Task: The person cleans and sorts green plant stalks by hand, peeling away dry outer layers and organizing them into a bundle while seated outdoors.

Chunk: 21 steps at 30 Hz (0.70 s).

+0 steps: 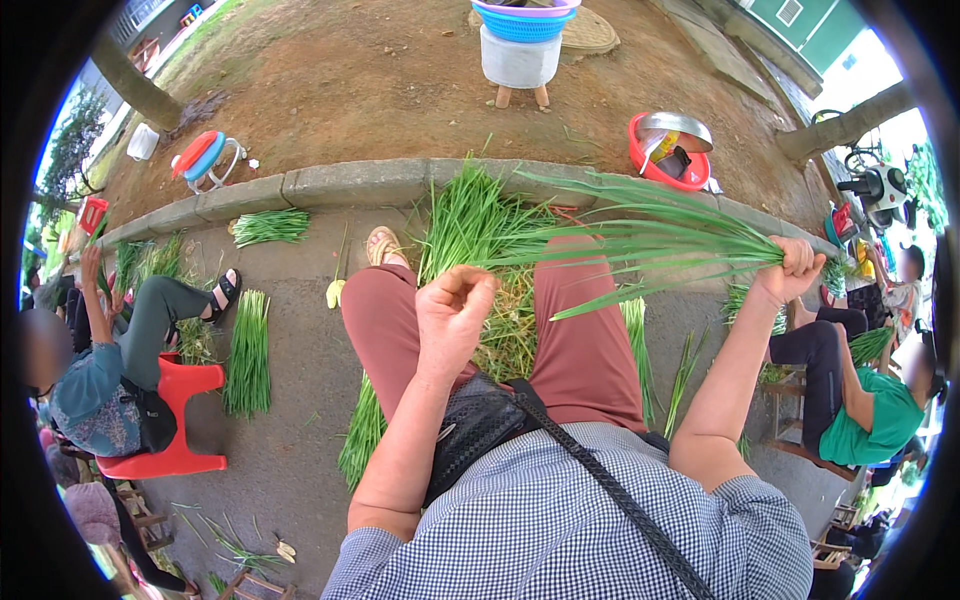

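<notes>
My right hand, raised out to the right, is closed round the base of a bunch of garlic chives. Their long flat leaves fan out leftward above my right knee. In front of my body, my left hand is held up with its fingers curled into a pinch; anything between the fingertips is too small or hidden to make out. A large heap of green chives lies on the ground beyond and between my knees. Closer in, between my legs, are yellowish trimmed leaves.
Chive bundles lie to my left and beside my left thigh. A stone kerb runs across ahead. Beyond it stand a red basin and a blue basket. Seated people flank me, one on a red stool, another in green.
</notes>
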Each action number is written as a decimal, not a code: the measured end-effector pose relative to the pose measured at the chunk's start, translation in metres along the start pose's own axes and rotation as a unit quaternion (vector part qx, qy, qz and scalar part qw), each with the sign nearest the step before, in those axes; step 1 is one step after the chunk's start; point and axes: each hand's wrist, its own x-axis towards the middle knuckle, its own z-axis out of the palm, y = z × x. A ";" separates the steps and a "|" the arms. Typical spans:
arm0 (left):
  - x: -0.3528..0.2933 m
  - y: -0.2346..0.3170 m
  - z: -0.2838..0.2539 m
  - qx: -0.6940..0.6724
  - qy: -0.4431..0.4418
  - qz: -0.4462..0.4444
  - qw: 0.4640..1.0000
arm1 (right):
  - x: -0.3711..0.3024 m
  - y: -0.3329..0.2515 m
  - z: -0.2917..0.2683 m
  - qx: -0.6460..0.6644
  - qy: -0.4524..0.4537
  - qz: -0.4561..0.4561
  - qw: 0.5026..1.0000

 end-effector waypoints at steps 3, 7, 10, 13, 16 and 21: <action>0.002 0.001 0.004 -0.042 0.084 0.018 0.995 | -0.001 0.012 0.007 -0.014 -0.010 0.019 1.000; 0.009 -0.003 0.003 -0.162 0.157 0.031 0.974 | 0.000 0.020 0.009 -0.019 -0.003 0.010 1.000; 0.020 -0.004 -0.021 -0.230 0.213 0.034 0.949 | 0.001 0.013 0.009 -0.021 -0.010 -0.008 1.000; 0.009 -0.002 -0.019 -0.133 0.155 0.057 0.977 | 0.000 0.009 0.009 -0.032 -0.019 -0.005 0.999; -0.008 0.004 0.000 -0.070 0.087 0.076 0.991 | 0.001 0.012 0.007 -0.053 -0.014 -0.013 0.998; -0.019 0.006 0.006 0.072 -0.054 0.126 0.988 | 0.002 0.017 0.008 -0.038 -0.019 0.003 0.999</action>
